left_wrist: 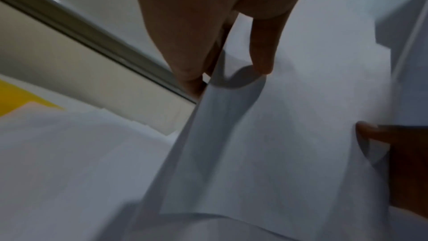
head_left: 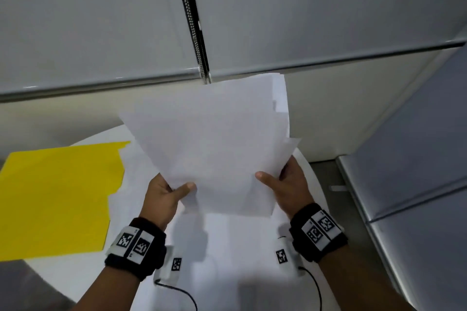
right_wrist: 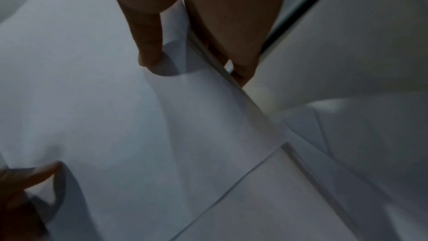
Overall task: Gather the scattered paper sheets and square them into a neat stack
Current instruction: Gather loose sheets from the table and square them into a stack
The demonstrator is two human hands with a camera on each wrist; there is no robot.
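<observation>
A loose bundle of white paper sheets is held up above the round white table, its far corners fanned and uneven. My left hand pinches the bundle's lower left edge, thumb on top and fingers underneath. My right hand pinches the lower right edge the same way. In the left wrist view the left thumb presses the paper sheets from above. In the right wrist view the right thumb lies on the paper sheets, whose edges show slightly offset. More white sheets lie on the table beneath.
A yellow folder or sheet lies on the table's left side. Grey blinds with a bead chain hang behind. A grey cabinet stands to the right. Small tagged devices with black cables rest near the table's front.
</observation>
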